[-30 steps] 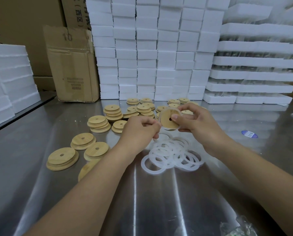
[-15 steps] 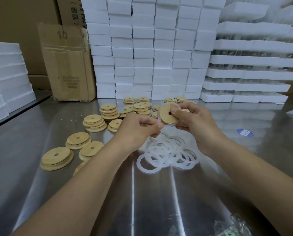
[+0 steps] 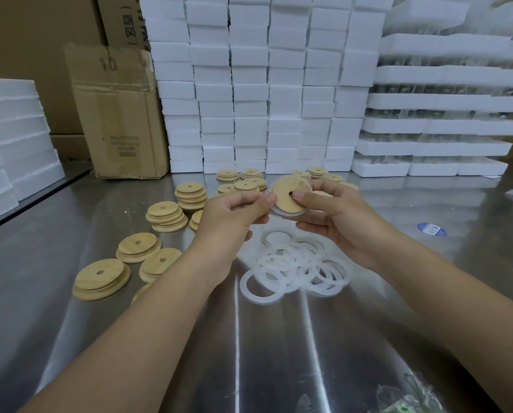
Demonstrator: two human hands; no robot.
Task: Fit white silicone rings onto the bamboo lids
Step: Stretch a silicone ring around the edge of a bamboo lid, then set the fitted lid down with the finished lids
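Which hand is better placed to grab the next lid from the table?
Probably the left hand: most bamboo lid stacks lie on its side, beside its wrist. The right hand would have to cross over, and its thumb presses the held lid.

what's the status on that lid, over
Hands: left hand and right hand both pinch one bamboo lid, held up. Its white silicone ring shows round the rim, seating unclear. Nothing in the way.
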